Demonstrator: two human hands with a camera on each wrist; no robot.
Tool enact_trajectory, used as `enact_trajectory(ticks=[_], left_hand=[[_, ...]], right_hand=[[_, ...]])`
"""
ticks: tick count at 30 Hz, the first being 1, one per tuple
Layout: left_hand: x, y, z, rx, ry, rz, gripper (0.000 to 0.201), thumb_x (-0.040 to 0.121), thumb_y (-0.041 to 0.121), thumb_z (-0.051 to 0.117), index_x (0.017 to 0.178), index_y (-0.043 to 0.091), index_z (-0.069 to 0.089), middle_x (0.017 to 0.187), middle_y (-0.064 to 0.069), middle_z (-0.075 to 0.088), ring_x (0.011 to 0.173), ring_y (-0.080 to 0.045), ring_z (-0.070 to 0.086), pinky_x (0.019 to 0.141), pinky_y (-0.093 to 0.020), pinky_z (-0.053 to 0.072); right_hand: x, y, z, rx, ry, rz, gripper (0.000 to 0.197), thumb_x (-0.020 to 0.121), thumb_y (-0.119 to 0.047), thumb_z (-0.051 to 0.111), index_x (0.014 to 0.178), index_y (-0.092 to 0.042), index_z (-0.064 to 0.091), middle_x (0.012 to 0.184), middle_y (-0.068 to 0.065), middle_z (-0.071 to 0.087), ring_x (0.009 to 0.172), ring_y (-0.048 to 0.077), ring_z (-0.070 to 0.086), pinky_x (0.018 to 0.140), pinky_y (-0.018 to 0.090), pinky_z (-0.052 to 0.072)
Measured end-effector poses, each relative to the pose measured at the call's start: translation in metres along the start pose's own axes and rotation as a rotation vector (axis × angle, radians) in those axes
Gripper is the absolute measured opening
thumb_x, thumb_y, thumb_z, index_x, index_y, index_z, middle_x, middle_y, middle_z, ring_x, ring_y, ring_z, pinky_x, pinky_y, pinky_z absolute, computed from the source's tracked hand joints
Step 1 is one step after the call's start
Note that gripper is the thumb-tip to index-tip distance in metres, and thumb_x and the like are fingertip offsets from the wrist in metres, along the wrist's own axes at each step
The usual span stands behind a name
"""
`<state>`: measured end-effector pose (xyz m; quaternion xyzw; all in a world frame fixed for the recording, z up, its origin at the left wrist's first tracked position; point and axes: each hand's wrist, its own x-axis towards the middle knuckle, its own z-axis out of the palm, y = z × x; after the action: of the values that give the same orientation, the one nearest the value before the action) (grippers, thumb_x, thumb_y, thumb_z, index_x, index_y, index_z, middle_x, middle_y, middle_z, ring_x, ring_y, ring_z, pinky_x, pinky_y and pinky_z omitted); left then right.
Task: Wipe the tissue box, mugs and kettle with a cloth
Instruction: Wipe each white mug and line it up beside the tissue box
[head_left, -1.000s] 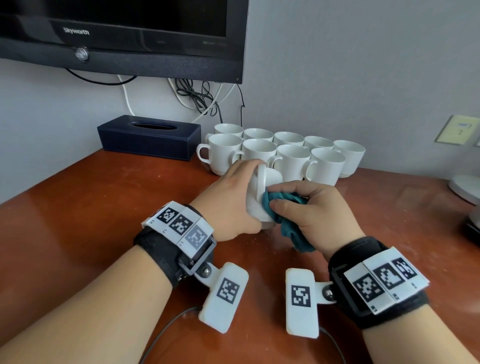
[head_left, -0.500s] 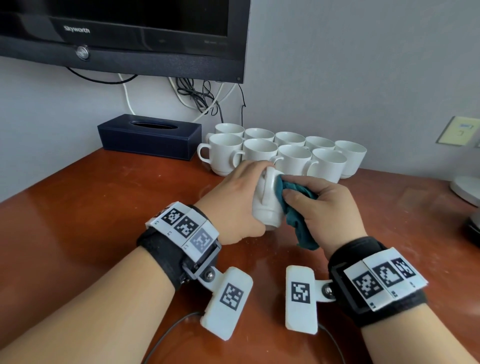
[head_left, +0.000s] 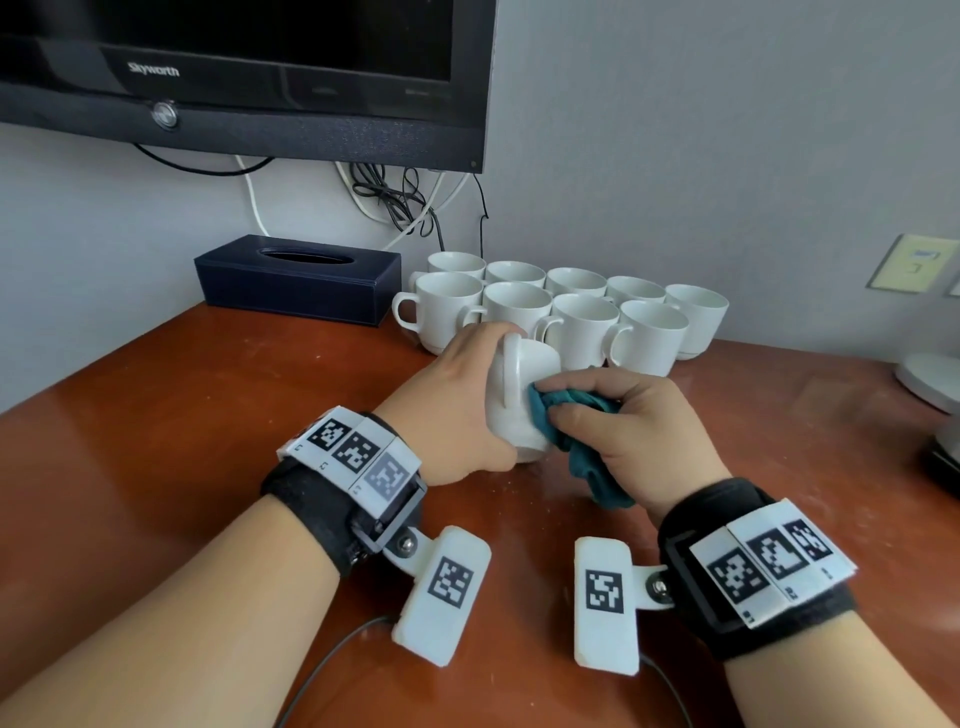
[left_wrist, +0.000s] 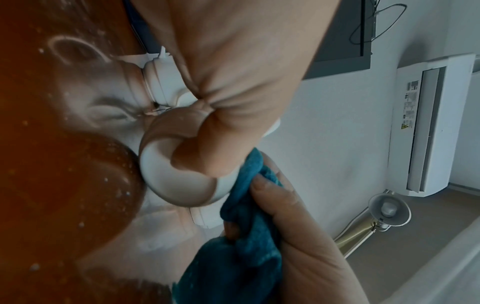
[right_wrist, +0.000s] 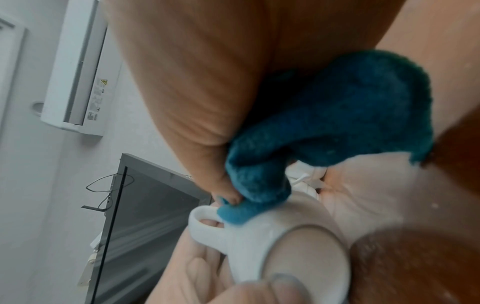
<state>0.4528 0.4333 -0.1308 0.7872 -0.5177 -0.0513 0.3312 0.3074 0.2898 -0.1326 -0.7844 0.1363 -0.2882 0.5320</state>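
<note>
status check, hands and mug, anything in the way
Left hand grips white mug, tipped on its side above the table. Right hand presses teal cloth against mug wall. Nothing blocking; other mugs stand just behind.

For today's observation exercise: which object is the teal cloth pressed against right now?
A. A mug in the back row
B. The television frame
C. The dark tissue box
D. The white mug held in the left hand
D: the right hand presses the teal cloth against the white mug gripped by the left hand.
</note>
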Motion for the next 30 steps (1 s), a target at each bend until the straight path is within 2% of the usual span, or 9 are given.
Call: enact_trajectory(ticks=[4,8,11,13,15,17,24,27,30], left_hand=[[-0.003,0.005,0.001,0.0,-0.065,0.062,0.101,0.066,0.019,0.089,0.146,0.035,0.031,0.14,0.014,0.037,0.119,-0.011,0.045,0.098,-0.036,0.049],[-0.003,0.004,0.004,-0.019,-0.074,0.087,0.103,0.065,0.023,0.09,0.146,0.039,0.029,0.142,0.014,0.038,0.124,-0.014,0.046,0.102,-0.04,0.05],[-0.001,0.0,0.001,-0.097,0.019,0.056,0.103,0.065,0.026,0.093,0.147,0.036,0.03,0.141,0.012,0.04,0.126,-0.014,0.047,0.102,-0.035,0.048],[-0.001,-0.004,-0.002,-0.159,0.088,0.011,0.106,0.061,0.035,0.094,0.147,0.034,0.032,0.14,0.011,0.042,0.126,-0.015,0.048,0.105,-0.038,0.049],[-0.002,-0.007,-0.004,-0.213,0.129,-0.044,0.11,0.051,0.054,0.086,0.145,0.035,0.034,0.14,0.01,0.045,0.125,-0.015,0.051,0.104,-0.04,0.051],[-0.001,-0.008,-0.004,-0.228,0.132,-0.079,0.112,0.046,0.061,0.08,0.144,0.036,0.034,0.139,0.009,0.047,0.124,-0.015,0.053,0.103,-0.04,0.052],[-0.003,-0.008,0.0,-0.3,-0.01,-0.029,0.096,0.055,0.042,0.087,0.135,0.044,0.036,0.133,0.008,0.056,0.124,-0.019,0.06,0.102,-0.05,0.054],[-0.003,-0.006,0.003,-0.347,-0.077,0.01,0.095,0.057,0.035,0.088,0.138,0.037,0.039,0.137,0.011,0.055,0.131,-0.017,0.056,0.107,-0.051,0.051],[-0.002,-0.006,0.004,-0.434,-0.105,0.014,0.094,0.058,0.028,0.088,0.139,0.033,0.041,0.137,0.013,0.057,0.132,-0.016,0.057,0.109,-0.053,0.05]], right_hand=[[0.004,0.004,-0.006,-0.024,0.2,-0.059,0.036,0.094,-0.003,0.066,0.094,-0.036,0.081,0.078,-0.01,0.075,0.06,0.012,0.065,0.057,0.027,0.052],[0.006,0.006,-0.01,-0.019,0.274,-0.065,0.035,0.095,-0.008,0.065,0.098,-0.039,0.081,0.089,-0.014,0.077,0.077,0.013,0.07,0.072,0.031,0.056],[0.003,0.004,-0.008,0.046,0.21,-0.025,0.033,0.095,-0.004,0.065,0.099,-0.031,0.083,0.077,0.001,0.075,0.062,0.018,0.064,0.061,0.033,0.053],[0.001,0.001,-0.005,0.075,0.139,-0.002,0.032,0.093,0.001,0.067,0.1,-0.026,0.083,0.079,0.014,0.075,0.058,0.02,0.062,0.056,0.034,0.053],[-0.001,-0.002,-0.002,0.074,0.072,0.005,0.029,0.092,0.002,0.07,0.102,-0.022,0.082,0.078,0.011,0.076,0.056,0.016,0.062,0.054,0.029,0.052],[-0.002,-0.003,0.0,0.078,0.047,0.002,0.026,0.09,0.002,0.072,0.101,-0.02,0.082,0.079,0.005,0.076,0.057,0.011,0.063,0.054,0.022,0.051],[0.004,0.003,-0.008,0.131,0.182,-0.032,0.025,0.097,-0.006,0.066,0.102,-0.026,0.081,0.096,0.0,0.08,0.086,0.013,0.071,0.079,0.029,0.059],[0.007,0.008,-0.014,0.128,0.233,-0.006,0.023,0.1,-0.011,0.064,0.102,-0.026,0.08,0.095,0.0,0.08,0.086,0.017,0.072,0.079,0.034,0.06],[0.009,0.015,-0.014,0.111,0.195,0.065,0.021,0.103,-0.02,0.06,0.098,-0.025,0.079,0.068,-0.003,0.07,0.065,0.015,0.061,0.067,0.039,0.051]])
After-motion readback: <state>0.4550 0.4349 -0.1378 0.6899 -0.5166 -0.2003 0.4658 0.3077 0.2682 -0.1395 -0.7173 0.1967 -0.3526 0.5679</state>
